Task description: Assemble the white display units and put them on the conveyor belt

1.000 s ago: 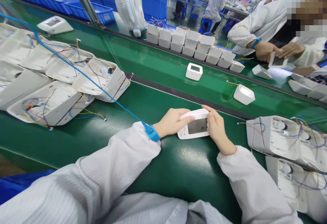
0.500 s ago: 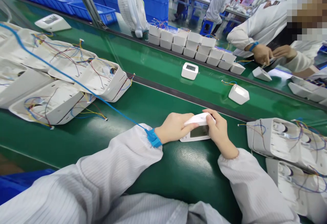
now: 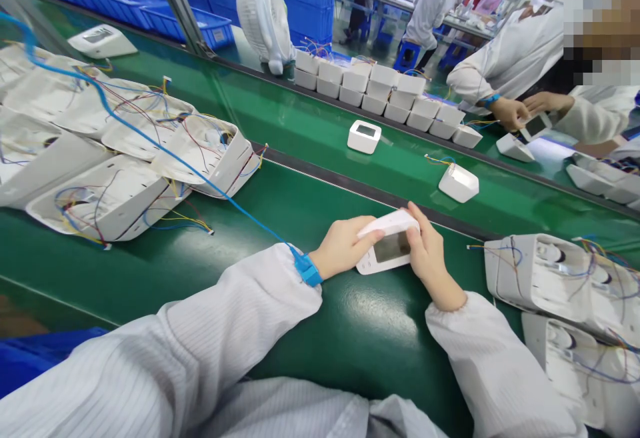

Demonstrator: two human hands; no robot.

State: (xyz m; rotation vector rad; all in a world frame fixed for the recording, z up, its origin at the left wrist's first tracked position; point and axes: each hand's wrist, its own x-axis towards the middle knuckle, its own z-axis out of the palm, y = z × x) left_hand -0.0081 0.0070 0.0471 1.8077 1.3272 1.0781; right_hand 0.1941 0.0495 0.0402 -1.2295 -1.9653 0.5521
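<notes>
Between my two hands is a white device with a dark display [image 3: 392, 247], tilted so its screen and small front buttons face me. My left hand [image 3: 345, 246] grips its left side, thumb along the upper edge, and a blue wrist strap with a cord [image 3: 306, 269] circles that wrist. On the opposite side, my right hand [image 3: 426, 251] holds the top right corner, thumb at the front and fingers behind. The device is just above the green work surface [image 3: 370, 331]; whether its lower edge touches is unclear.
Open white housings with loose wires [image 3: 115, 191] are stacked at left; more housings [image 3: 545, 265] stand at right. On the green belt lie a white display unit [image 3: 365, 137] and a wired housing [image 3: 459, 183]. A fan [image 3: 265, 18] and a co-worker's hands [image 3: 530, 108] are beyond.
My hands have tilted the device so more of its screen and buttons shows. The display unit and wired housing on the belt have shifted slightly left. The co-worker's hands now show a screened part.
</notes>
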